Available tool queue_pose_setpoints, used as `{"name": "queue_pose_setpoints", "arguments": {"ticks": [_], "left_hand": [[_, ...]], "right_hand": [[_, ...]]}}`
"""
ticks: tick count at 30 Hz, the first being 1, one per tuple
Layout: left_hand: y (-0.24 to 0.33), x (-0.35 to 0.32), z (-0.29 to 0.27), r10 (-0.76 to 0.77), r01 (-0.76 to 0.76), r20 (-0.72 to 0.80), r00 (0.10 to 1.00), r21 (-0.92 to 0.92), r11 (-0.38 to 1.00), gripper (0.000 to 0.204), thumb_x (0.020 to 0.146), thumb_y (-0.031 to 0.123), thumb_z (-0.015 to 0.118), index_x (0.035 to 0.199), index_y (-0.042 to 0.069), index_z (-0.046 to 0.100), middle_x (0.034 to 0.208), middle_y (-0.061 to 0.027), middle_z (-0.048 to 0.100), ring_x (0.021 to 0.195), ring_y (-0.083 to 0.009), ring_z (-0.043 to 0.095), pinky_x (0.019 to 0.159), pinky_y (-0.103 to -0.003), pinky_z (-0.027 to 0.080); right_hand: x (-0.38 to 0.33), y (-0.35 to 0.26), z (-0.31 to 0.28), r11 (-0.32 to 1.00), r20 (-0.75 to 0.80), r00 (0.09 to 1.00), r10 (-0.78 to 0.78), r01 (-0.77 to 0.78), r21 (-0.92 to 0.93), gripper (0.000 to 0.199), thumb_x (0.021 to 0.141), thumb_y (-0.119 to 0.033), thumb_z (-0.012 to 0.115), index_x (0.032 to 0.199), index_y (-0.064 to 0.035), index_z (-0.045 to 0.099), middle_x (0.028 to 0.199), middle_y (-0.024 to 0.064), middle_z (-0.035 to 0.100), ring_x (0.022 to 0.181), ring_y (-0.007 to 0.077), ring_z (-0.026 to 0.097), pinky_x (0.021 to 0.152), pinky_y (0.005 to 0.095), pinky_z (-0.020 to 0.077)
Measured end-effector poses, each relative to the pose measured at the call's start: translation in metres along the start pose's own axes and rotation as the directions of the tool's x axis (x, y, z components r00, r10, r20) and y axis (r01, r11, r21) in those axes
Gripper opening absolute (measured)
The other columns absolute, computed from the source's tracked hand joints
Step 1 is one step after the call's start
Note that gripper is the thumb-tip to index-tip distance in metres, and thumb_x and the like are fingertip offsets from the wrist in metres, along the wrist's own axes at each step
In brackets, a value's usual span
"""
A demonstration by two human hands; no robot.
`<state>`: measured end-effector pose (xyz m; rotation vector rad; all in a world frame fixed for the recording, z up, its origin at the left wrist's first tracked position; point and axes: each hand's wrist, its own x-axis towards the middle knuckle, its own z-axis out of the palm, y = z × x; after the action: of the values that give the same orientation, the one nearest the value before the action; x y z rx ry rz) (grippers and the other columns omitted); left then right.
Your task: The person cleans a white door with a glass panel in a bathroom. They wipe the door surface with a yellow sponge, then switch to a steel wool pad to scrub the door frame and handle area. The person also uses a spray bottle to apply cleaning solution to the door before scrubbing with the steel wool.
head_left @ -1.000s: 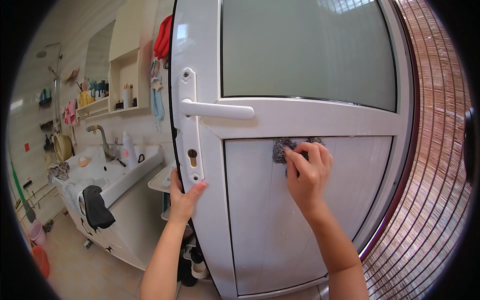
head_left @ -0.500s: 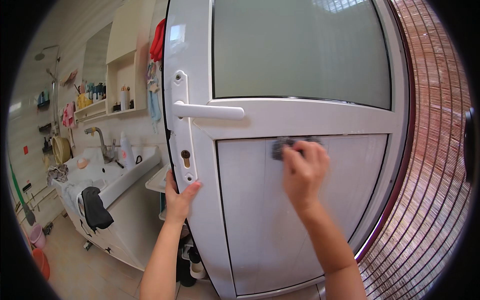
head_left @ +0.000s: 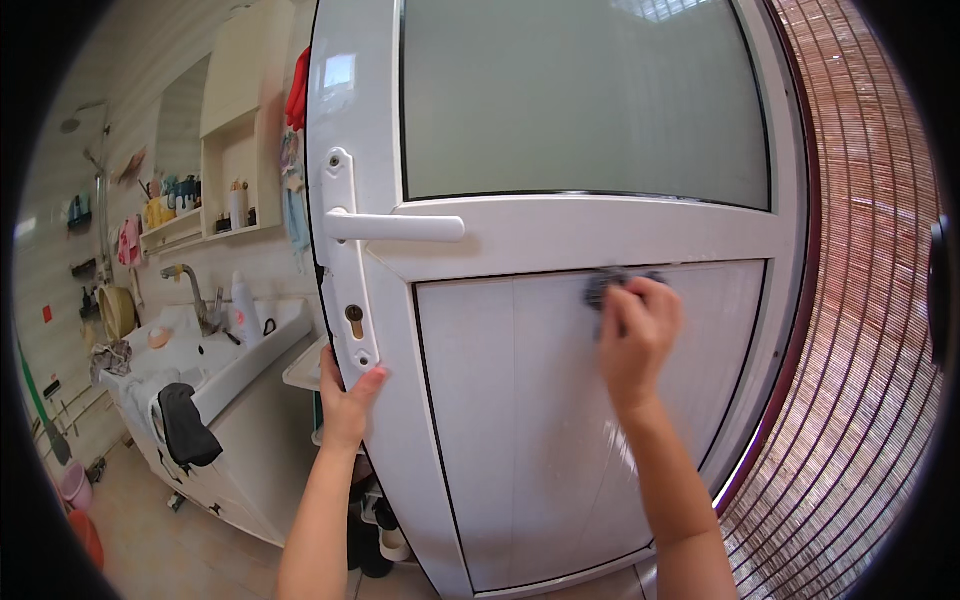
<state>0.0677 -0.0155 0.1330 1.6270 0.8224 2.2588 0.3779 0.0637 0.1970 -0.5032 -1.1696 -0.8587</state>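
Right hand (head_left: 640,325): one of our two hands, its thumb and fingers pinching the grey scouring pad; motion blurs them a little.
Scouring pad (head_left: 603,288): we count one, though the fingers hide its middle. It lies against the top edge of the lower panel (head_left: 510,410), right below the middle rail.
Change: over the last second the pad has travelled rightward along that edge, so we judge that the rubbing now falls on a stretch farther from the handle.
Left hand (head_left: 348,410): our other hand, wrapped on the door's free edge just below the lock plate, thumb on the front face and fingers around the side. It has kept that hold, which we think steadies the door.
Door (head_left: 610,230): one, white, with one lower panel, one frosted pane (head_left: 590,110), one handle (head_left: 400,226) and one keyhole (head_left: 354,314).
Sink (head_left: 285,328): one, beyond the door to our left, with one tap (head_left: 200,296), one white bottle (head_left: 243,310) and one black cloth (head_left: 187,425) over its front edge.
Buckets: two, a pink one (head_left: 76,486) and a red one (head_left: 87,540), on the floor at far left.
Shower head (head_left: 70,126): one, at the back.
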Motion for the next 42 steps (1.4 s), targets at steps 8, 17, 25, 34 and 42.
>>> {"name": "queue_pose_setpoints", "arguments": {"ticks": [8,17,25,34,42], "left_hand": [[0.005,0.000,-0.002,-0.039,0.039,0.013,0.999,0.034,0.999,0.060,0.081,0.022,0.076,0.125,0.000,0.043,0.114,-0.0103,0.056,0.102,-0.0176,0.056,0.090,-0.032,0.047],[-0.005,0.006,-0.001,-0.009,0.008,0.014,1.000,0.046,0.999,0.060,0.081,0.024,0.076,0.125,0.000,0.043,0.116,-0.0101,0.056,0.105,-0.0180,0.055,0.092,-0.033,0.046],[0.000,0.001,-0.005,-0.019,0.018,0.029,0.999,0.051,0.999,0.061,0.081,0.023,0.077,0.126,0.000,0.042,0.116,-0.0104,0.056,0.104,-0.0180,0.056,0.092,-0.032,0.047],[-0.002,0.003,0.001,-0.048,0.047,0.041,0.998,0.032,0.998,0.064,0.081,0.025,0.078,0.128,0.000,0.042,0.116,-0.0090,0.056,0.103,-0.0174,0.057,0.093,-0.032,0.046],[-0.005,0.003,-0.011,-0.036,0.036,-0.006,0.999,0.067,0.997,0.069,0.080,0.027,0.078,0.131,-0.001,0.041,0.119,-0.0097,0.055,0.108,-0.0189,0.055,0.096,-0.033,0.044]], "right_hand": [[-0.003,-0.129,0.050,0.942,0.111,0.990,-0.087,0.046,0.333,0.024,0.069,-0.006,0.068,0.092,-0.0114,0.071,0.095,-0.0009,0.058,0.094,0.0204,0.054,0.079,0.0339,0.0387],[-0.071,-0.102,0.008,0.836,0.323,0.869,-0.375,0.167,0.522,0.025,0.068,-0.005,0.067,0.092,-0.0119,0.072,0.092,-0.0009,0.059,0.092,0.0203,0.055,0.078,0.0347,0.0394],[-0.047,-0.122,0.026,0.901,0.230,0.961,-0.155,0.042,0.432,0.019,0.068,-0.003,0.069,0.085,-0.0114,0.069,0.089,-0.0016,0.059,0.088,0.0186,0.054,0.077,0.0335,0.0367],[-0.151,-0.082,-0.029,0.759,0.490,0.664,-0.564,0.184,0.625,0.021,0.077,-0.012,0.060,0.097,-0.0087,0.063,0.097,0.0030,0.058,0.089,0.0218,0.055,0.074,0.0360,0.0402],[-0.036,-0.054,0.018,0.948,0.154,0.985,-0.074,0.021,0.319,0.017,0.070,-0.004,0.072,0.084,-0.0124,0.068,0.084,0.0021,0.059,0.075,0.0222,0.054,0.068,0.0377,0.0379]]}}
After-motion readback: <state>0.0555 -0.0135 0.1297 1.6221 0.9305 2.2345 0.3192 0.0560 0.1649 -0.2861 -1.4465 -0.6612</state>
